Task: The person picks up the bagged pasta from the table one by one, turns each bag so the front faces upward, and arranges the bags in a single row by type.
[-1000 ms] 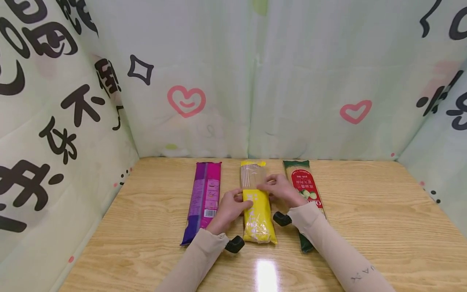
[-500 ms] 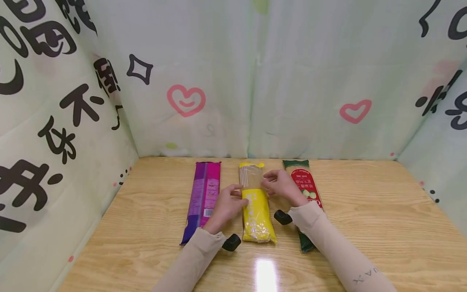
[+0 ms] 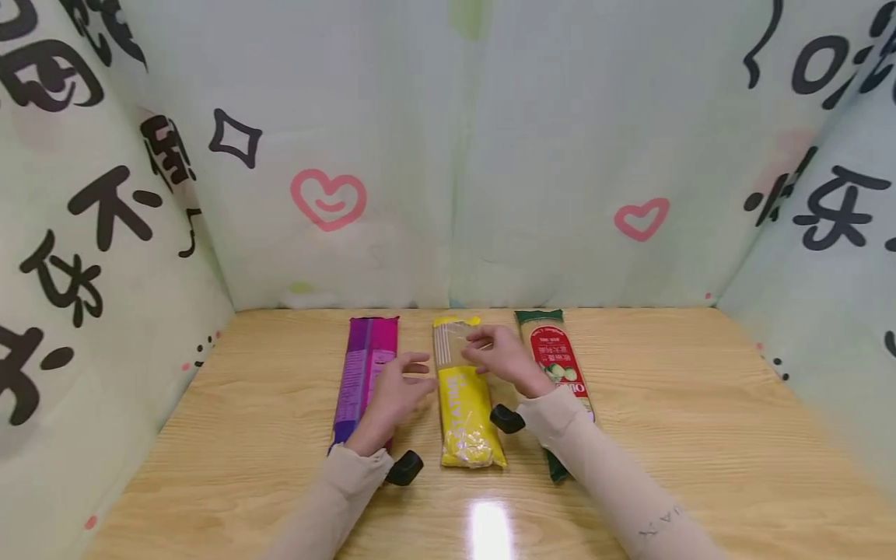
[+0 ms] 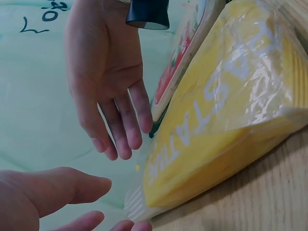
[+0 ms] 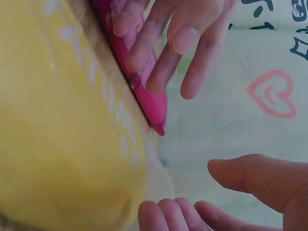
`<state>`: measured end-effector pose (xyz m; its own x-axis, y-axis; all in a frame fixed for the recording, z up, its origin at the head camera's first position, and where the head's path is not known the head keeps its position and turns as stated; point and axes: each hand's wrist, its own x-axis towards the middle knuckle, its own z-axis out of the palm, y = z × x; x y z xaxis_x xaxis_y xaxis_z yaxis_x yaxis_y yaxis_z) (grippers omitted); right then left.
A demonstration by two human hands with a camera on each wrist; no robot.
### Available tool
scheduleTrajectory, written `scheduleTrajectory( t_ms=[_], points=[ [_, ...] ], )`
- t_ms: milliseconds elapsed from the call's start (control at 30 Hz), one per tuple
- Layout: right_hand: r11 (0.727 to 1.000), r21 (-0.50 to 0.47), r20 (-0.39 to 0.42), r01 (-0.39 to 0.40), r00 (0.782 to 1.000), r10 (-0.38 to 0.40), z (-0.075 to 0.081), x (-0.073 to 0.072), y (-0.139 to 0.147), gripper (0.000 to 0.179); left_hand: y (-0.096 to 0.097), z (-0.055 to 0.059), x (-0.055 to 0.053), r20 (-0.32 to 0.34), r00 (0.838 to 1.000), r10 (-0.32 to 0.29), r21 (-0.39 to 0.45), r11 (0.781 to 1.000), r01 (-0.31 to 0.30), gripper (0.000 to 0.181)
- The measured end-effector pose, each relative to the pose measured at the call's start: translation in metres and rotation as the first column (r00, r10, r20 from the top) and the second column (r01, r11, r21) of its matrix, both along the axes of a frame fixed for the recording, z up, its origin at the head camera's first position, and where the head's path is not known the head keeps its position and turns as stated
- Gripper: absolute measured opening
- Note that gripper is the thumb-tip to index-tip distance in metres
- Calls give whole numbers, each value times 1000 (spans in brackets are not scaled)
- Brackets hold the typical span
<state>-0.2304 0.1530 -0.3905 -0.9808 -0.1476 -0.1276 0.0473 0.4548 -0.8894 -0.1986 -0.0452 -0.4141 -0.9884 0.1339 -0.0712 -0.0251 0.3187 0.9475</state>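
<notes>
A yellow packet of pasta with a see-through top end lies lengthwise in the middle of the wooden table. Just left of it is my left hand, apart from the packet, its fingers loosely bent and holding nothing. My right hand hovers over the packet's upper right side, fingers relaxed, with nothing held. Both wrist views show a gap between thumb and fingers. A purple and pink packet lies to the left, partly covered by my left hand. On the right, a green and red spaghetti packet is partly hidden by my right forearm.
The wooden table is bounded by a pale printed curtain at the back and both sides. All three packets lie side by side near the table's back edge. A black wrist camera sits on my left wrist, another on my right.
Both hands have let go of the yellow packet. The left hand has drawn away to the left and the right hand has lifted slightly. The head view has turned a little to the right.
</notes>
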Motion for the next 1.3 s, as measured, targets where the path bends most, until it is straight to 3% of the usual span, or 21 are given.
scheduleTrajectory(
  t_ms=[100,300,633,867,1300],
  points=[
    [1000,-19,15,-15,1000,16,-2,-2,-18,38,-16,3,2,-7,1000,24,-10,1000,-24,46],
    [1000,15,16,-10,1000,10,1,0,-23,39,-21,7,3,-31,999,22,-27,999,-23,45],
    [996,-57,-3,-76,997,76,5,1,-40,44,-45,15,4,-60,997,48,-33,998,-50,43],
    [990,-85,-18,-111,994,110,2,1,-55,44,-64,17,5,-44,996,78,-47,996,-80,45],
    [986,-50,76,-161,983,165,-8,3,-75,53,-90,14,8,-7,994,110,-31,993,-110,47]
  ],
)
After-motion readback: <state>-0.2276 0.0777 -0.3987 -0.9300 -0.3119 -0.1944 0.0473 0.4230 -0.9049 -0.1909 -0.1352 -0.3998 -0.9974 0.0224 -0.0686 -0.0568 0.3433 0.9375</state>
